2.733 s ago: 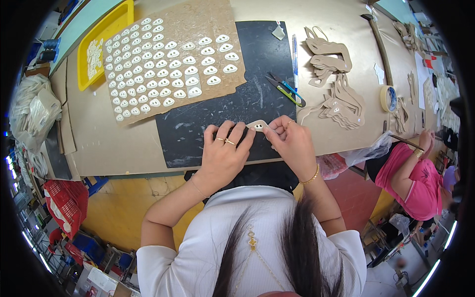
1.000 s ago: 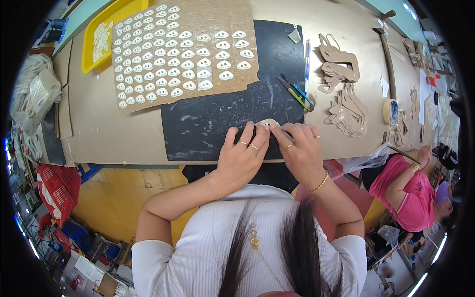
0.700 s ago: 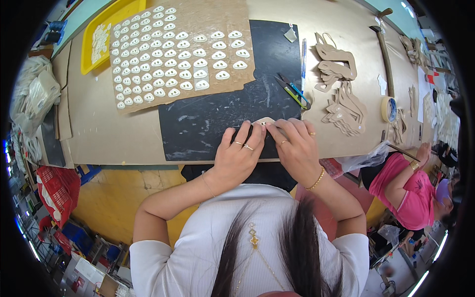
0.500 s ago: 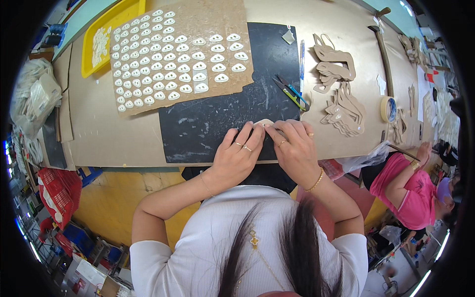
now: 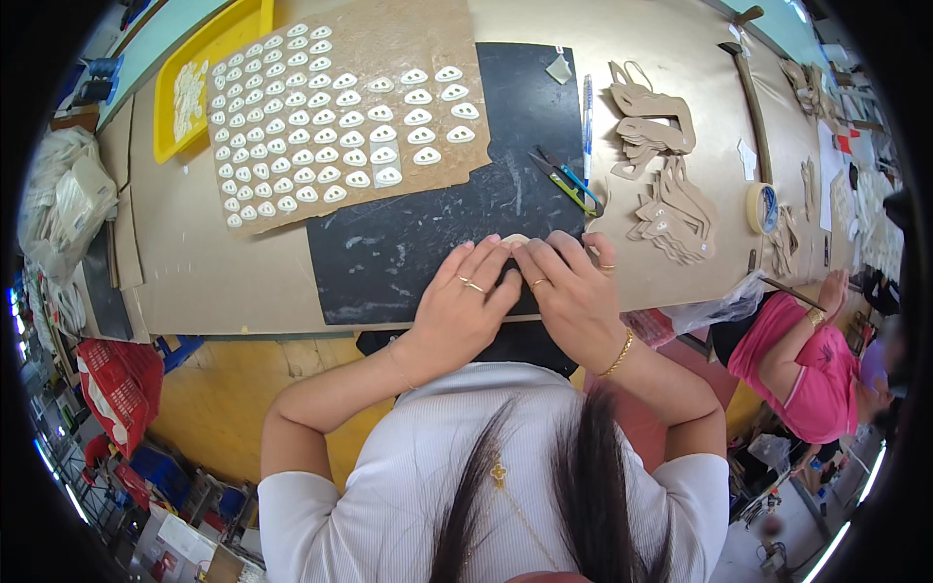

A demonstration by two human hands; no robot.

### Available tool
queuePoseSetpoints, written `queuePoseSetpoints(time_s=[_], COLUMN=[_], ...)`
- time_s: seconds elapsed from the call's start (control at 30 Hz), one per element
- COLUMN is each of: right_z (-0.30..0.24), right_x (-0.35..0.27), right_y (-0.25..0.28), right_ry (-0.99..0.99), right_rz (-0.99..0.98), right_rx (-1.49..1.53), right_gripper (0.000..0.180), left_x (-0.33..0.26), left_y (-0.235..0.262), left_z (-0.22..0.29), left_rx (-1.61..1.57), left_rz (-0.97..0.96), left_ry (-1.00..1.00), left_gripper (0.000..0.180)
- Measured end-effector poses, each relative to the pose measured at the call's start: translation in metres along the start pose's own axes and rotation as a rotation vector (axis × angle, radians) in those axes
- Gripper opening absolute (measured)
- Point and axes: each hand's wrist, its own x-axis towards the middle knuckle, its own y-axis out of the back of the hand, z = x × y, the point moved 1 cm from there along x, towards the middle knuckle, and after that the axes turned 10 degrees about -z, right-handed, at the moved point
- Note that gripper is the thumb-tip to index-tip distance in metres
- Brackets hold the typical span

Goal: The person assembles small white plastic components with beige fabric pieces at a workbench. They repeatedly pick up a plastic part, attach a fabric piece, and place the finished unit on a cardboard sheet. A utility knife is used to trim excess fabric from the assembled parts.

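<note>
From where I stand, the step in hand looks like pressing or smoothing a small piece; the left hand (image 5: 457, 296) and right hand (image 5: 578, 296) meet at the far side of a beige piece (image 5: 516, 237), which lies over the black cutting mat (image 5: 389, 282), only its pale curved edge showing past the fingertips; the left fingers lie nearly straight and close together, the thumb a little apart, while the right fingers are bent, the little finger lifted away; whether either hand pinches the piece or only presses on it, I cannot tell; the next move, I judge, calls for even pressure from both index fingers, without skewing the edge; up-left, white two-holed ovals (image 5: 415, 76) sit in rows on a brown sheet (image 5: 413, 44)
</note>
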Motion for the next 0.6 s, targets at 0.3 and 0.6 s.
queuePoseSetpoints(time_s=[0.3, 0.6], right_z=[0.045, 0.038], right_x=[-0.017, -0.044], right_y=[0.008, -0.012], right_ry=[-0.474, -0.634], right_rz=[0.187, 0.145], right_rx=[0.574, 0.739], right_gripper=[0.021, 0.020], left_x=[0.010, 0.026], left_y=[-0.001, -0.011], left_z=[0.017, 0.021], left_rx=[0.179, 0.298], left_rz=[-0.044, 0.007], left_ry=[0.020, -0.032], left_gripper=[0.028, 0.037])
